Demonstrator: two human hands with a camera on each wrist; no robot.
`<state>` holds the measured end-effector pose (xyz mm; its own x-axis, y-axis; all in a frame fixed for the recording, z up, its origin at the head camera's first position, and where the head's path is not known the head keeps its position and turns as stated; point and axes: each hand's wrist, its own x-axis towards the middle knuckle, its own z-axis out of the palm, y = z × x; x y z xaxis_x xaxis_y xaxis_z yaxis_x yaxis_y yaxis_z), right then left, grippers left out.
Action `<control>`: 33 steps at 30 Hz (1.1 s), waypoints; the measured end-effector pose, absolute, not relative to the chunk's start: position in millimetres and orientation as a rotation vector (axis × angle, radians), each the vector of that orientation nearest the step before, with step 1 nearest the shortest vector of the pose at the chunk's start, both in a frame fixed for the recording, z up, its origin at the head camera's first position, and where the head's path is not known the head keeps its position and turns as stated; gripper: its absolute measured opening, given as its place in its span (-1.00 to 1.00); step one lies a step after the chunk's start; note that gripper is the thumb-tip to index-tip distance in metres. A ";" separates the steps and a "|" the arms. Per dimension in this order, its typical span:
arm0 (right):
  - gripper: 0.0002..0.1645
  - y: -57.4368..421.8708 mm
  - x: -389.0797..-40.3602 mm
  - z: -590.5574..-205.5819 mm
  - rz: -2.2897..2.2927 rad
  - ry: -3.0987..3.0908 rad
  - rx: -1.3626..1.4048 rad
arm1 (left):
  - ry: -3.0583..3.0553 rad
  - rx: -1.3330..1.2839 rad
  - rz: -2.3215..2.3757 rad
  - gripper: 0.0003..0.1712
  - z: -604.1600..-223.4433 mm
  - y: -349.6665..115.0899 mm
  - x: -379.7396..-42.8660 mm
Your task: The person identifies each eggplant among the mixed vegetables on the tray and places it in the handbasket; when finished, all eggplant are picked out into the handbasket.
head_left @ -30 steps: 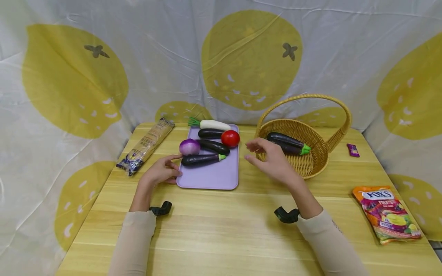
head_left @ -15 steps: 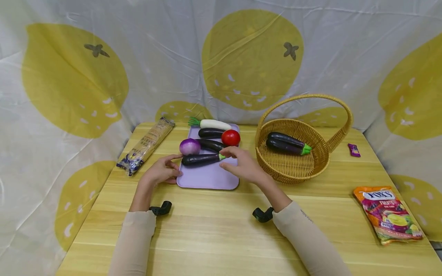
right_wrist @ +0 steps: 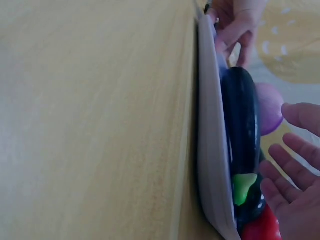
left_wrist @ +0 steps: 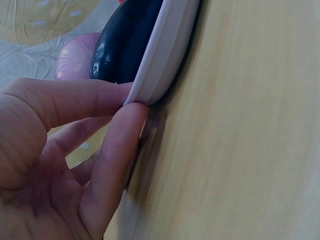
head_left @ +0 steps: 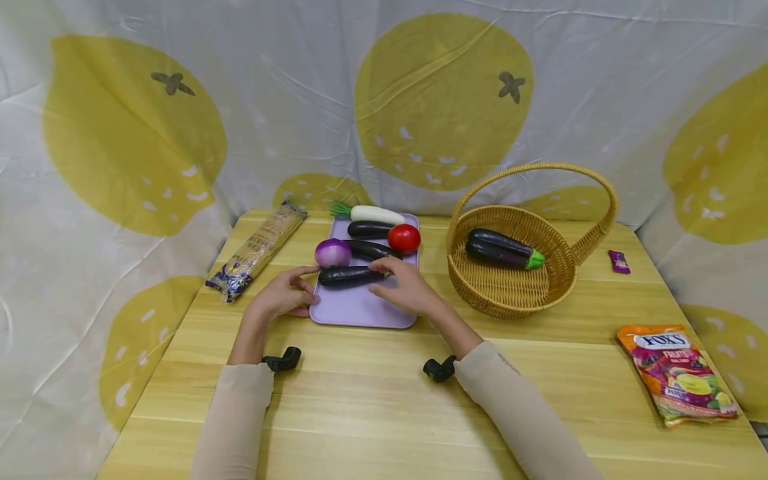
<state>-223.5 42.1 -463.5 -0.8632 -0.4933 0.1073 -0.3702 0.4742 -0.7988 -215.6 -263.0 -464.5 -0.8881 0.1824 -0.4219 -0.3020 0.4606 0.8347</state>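
A lavender tray (head_left: pixel 345 312) carries several dark eggplants, a purple onion (head_left: pixel 333 253), a red tomato (head_left: pixel 404 239) and a white radish (head_left: pixel 378 214). My left hand (head_left: pixel 282 293) is at the tray's left side; in the left wrist view thumb and index finger pinch its rim (left_wrist: pixel 155 60). Over the tray, my right hand (head_left: pixel 403 287) covers the green stem end of the front eggplant (head_left: pixel 344 276) in the head view. The right wrist view has that eggplant's green cap (right_wrist: pixel 243 187) in sight, with the right fingers (right_wrist: pixel 292 165) spread beside it, holding nothing.
Right of the tray stands a yellow wicker basket (head_left: pixel 510 310) with a tall handle and dark eggplant (head_left: pixel 501 249) inside. A clear packet (head_left: pixel 258 250) lies at left. A small purple wrapper (head_left: pixel 619 261) and a FOX'S candy bag (head_left: pixel 678 377) lie at right.
My right hand has moved left from in front of the basket to over the tray, at the front eggplant's stem end. The left hand keeps its place at the tray.
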 end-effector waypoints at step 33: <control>-0.39 1.0 -242.9 -468.8 -0.849 2.770 -0.797 | 2.296 -0.090 1.416 -0.08 -468.0 -264.0 -215.8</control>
<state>-242.9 1.0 -468.8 -0.8505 -0.5254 0.0233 -0.4482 0.7009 -0.5548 -215.8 -264.0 -468.0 -0.9015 0.1709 -0.3976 -0.2787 0.4737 0.8354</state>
